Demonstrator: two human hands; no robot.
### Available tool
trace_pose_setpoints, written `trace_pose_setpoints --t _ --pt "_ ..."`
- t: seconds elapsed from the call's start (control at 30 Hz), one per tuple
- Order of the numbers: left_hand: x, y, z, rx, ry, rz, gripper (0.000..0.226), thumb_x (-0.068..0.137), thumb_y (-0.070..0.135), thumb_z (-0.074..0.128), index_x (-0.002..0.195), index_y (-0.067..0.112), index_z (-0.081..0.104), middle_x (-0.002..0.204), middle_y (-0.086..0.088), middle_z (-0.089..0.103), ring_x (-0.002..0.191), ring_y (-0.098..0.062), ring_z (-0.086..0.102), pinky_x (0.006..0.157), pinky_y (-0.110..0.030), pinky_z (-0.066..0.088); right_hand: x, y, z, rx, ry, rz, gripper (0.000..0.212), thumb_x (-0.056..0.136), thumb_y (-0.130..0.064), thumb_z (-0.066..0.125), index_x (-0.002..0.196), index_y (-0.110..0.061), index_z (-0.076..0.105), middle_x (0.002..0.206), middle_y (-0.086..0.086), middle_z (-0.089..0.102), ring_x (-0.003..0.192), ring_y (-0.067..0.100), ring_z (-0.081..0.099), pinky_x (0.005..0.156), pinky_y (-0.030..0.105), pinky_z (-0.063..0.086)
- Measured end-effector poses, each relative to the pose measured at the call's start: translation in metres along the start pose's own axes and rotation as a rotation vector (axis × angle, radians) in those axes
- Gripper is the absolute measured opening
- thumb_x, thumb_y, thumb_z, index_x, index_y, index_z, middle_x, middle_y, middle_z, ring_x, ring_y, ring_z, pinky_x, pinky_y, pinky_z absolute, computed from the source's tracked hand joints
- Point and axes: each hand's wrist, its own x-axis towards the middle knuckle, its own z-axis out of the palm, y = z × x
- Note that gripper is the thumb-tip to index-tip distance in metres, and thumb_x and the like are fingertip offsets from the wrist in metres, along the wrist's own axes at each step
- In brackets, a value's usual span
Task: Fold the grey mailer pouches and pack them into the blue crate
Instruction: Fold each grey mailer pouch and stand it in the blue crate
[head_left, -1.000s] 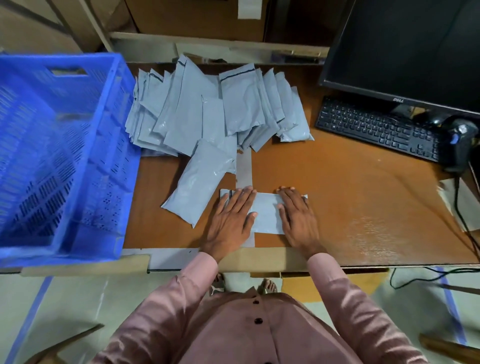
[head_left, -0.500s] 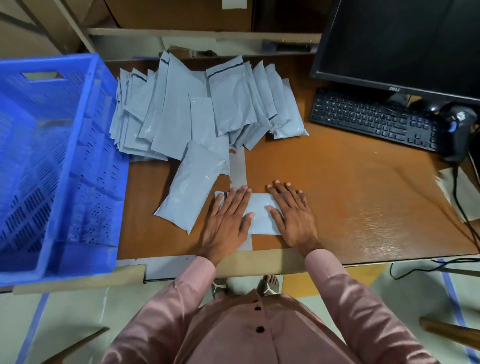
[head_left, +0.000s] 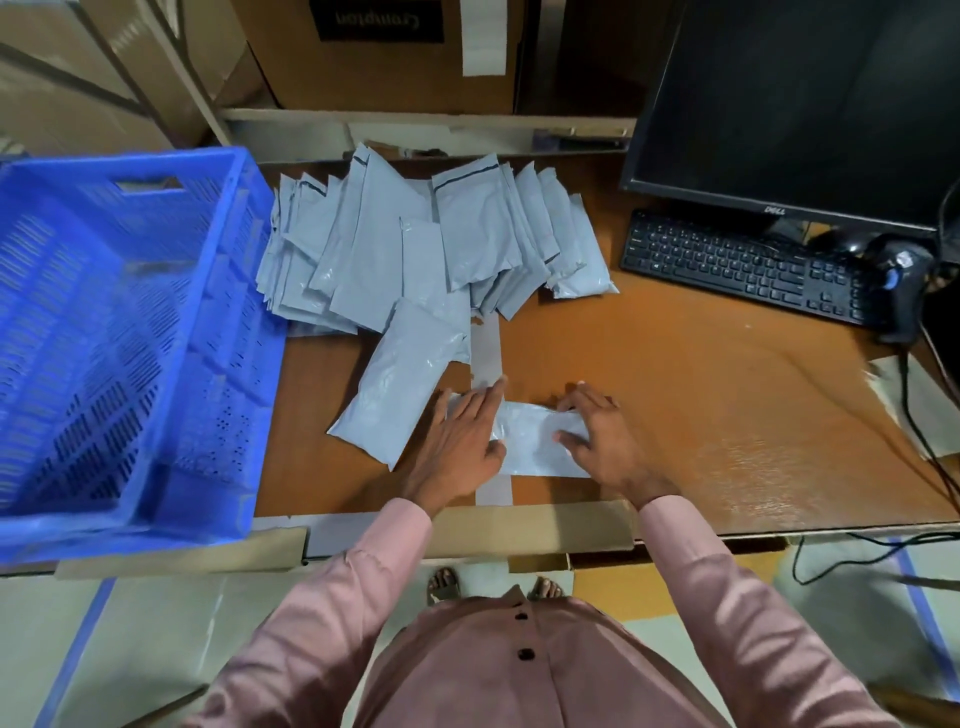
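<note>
A grey mailer pouch (head_left: 530, 441) lies flat near the desk's front edge between my hands. My left hand (head_left: 462, 441) presses on its left end with straight fingers. My right hand (head_left: 602, 441) is at its right end, fingers curled over the far edge and thumb on top, gripping it. Another grey pouch (head_left: 400, 379) lies loose just left of my left hand. A fanned pile of grey pouches (head_left: 415, 249) covers the back of the desk. The blue crate (head_left: 228, 332) stands at the left; what shows of its inside holds no pouches.
A black keyboard (head_left: 737, 265), a dark monitor (head_left: 810, 104) and a black scanner (head_left: 898, 280) with cable occupy the right back. A grey tape strip (head_left: 488, 348) runs along the wooden desk (head_left: 701, 395). Cardboard boxes (head_left: 384, 52) stand behind.
My right hand's fingers have gone from flat on the pouch to curled round its right end. My left hand stays pressed on the left end. The camera has tilted up slightly.
</note>
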Motion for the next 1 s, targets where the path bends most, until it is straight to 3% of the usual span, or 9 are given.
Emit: trace_pose_setpoints --t 0.1,0.2,0.27,0.37,0.47,0.53,0.63,0.83,1.0 --pt "0.005 0.006 -0.014 0.038 0.087 0.025 0.081 0.089 0.031 0.064 0.161 0.023 0.028 0.148 -0.002 0.051 0.142 -0.021 0.045 0.129 -0.049 0.011 -0.003 -0.02 -0.016 -0.107 0.073 -0.013 0.028 0.092 -0.022 0.075 0.114 -0.025 0.059 0.14 0.001 0.06 0.146 0.025 0.042 0.117 0.041 0.03" --pt "0.006 0.007 -0.025 0.033 0.35 0.109 0.047 0.082 0.023 0.069 0.128 0.02 0.066 0.116 0.0 0.066 0.117 -0.022 0.058 0.127 -0.046 0.022 -0.008 -0.027 -0.026 -0.194 0.243 -0.099 0.035 0.082 -0.014 0.079 0.109 -0.025 0.06 0.123 0.001 0.068 0.138 0.024 0.052 0.119 0.045 0.031" --pt "0.002 0.011 -0.027 0.03 0.512 0.14 0.029 0.082 0.017 0.069 0.111 0.018 0.071 0.106 -0.001 0.066 0.11 -0.024 0.058 0.124 -0.048 0.028 -0.013 -0.029 -0.03 -0.228 0.37 -0.141 0.038 0.077 -0.008 0.075 0.11 -0.023 0.063 0.11 -0.002 0.069 0.124 0.025 0.06 0.111 0.044 0.04" --pt "-0.01 0.013 -0.016 0.034 0.522 0.132 0.028 0.08 0.015 0.068 0.108 0.018 0.07 0.107 -0.001 0.065 0.108 -0.024 0.058 0.119 -0.048 0.034 -0.026 -0.033 -0.027 -0.214 0.356 -0.147 0.049 0.066 -0.01 0.07 0.113 -0.022 0.065 0.105 -0.005 0.065 0.105 0.026 0.062 0.095 0.04 0.047" --pt "-0.024 0.01 0.0 -0.086 0.354 0.101 0.042 0.068 0.027 0.065 0.109 0.024 0.071 0.114 0.005 0.064 0.113 -0.021 0.06 0.11 -0.045 0.042 -0.04 -0.024 -0.01 -0.175 0.16 -0.097 0.064 0.061 -0.036 0.065 0.124 -0.026 0.061 0.118 -0.006 0.062 0.115 0.025 0.059 0.099 0.042 0.042" --pt "-0.031 0.007 0.006 -0.16 0.335 0.088 0.04 0.07 0.035 0.063 0.107 0.025 0.074 0.115 0.009 0.067 0.116 -0.018 0.059 0.102 -0.045 0.046 -0.046 -0.015 0.001 -0.125 0.117 -0.084 0.059 0.075 -0.05 0.061 0.13 -0.029 0.059 0.13 -0.006 0.058 0.124 0.021 0.054 0.102 0.044 0.039" --pt "-0.027 0.005 0.01 -0.175 0.361 0.08 0.039 0.09 0.04 0.057 0.122 0.024 0.072 0.131 0.006 0.067 0.133 -0.02 0.053 0.112 -0.046 0.041 -0.045 -0.009 0.015 -0.092 0.131 -0.044 0.052 0.102 -0.062 0.039 0.14 -0.03 0.055 0.144 -0.009 0.054 0.136 0.013 0.046 0.108 0.045 0.037" --pt "-0.001 -0.001 0.024 0.036 0.139 0.02 0.056 0.109 0.05 0.03 0.161 0.029 0.033 0.169 0.007 0.027 0.158 -0.014 0.017 0.128 -0.045 0.017 -0.021 -0.001 0.031 -0.363 0.182 0.039 0.048 0.106 -0.035 0.037 0.15 -0.021 0.051 0.155 0.002 0.051 0.152 0.03 0.035 0.12 0.058 0.026" --pt "0.005 -0.005 0.037 0.089 0.128 -0.021 0.06 0.111 0.051 0.025 0.166 0.028 0.016 0.173 0.007 0.013 0.16 -0.014 0.003 0.129 -0.045 0.013 -0.017 0.001 0.047 -0.149 0.281 0.053 0.048 0.11 -0.03 0.037 0.155 -0.018 0.046 0.16 0.002 0.046 0.157 0.018 0.022 0.129 0.043 0.01"
